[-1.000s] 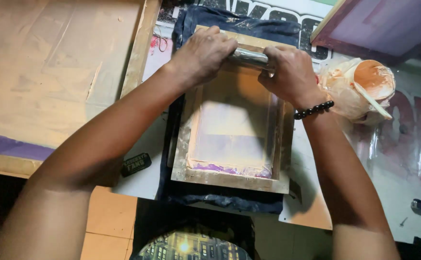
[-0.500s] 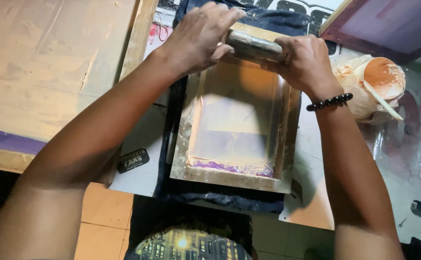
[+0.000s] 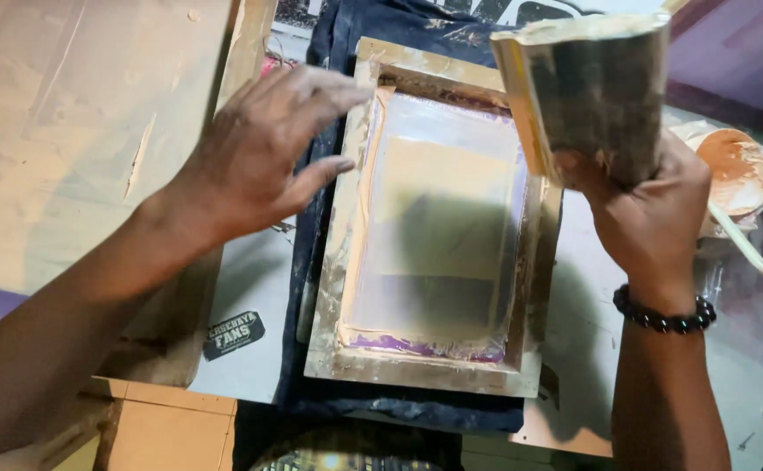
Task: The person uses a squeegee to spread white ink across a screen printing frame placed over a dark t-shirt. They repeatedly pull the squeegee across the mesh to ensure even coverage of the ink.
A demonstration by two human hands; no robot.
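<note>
A small wooden printing screen frame [image 3: 347,288] lies flat on a dark blue garment [image 3: 299,288], with purple ink along the near edge of its mesh. My right hand [image 3: 647,209], with a bead bracelet on the wrist, grips a wide ink-stained squeegee [image 3: 586,83] and holds it lifted above the frame's far right corner. My left hand [image 3: 255,157] hovers with fingers spread over the frame's left rail, fingertips near the far left corner, holding nothing.
A large wooden-framed screen [image 3: 76,131] lies at the left. A tub of pale orange ink [image 3: 739,170] with a stirring stick [image 3: 739,240] stands at the right. A small dark label [image 3: 233,333] sits near the left front. Another purple screen [image 3: 739,52] leans at the far right.
Both hands held the squeegee at the frame's far end. Now my left hand has let go and moved to the left rail, and my right hand has lifted the squeegee up.
</note>
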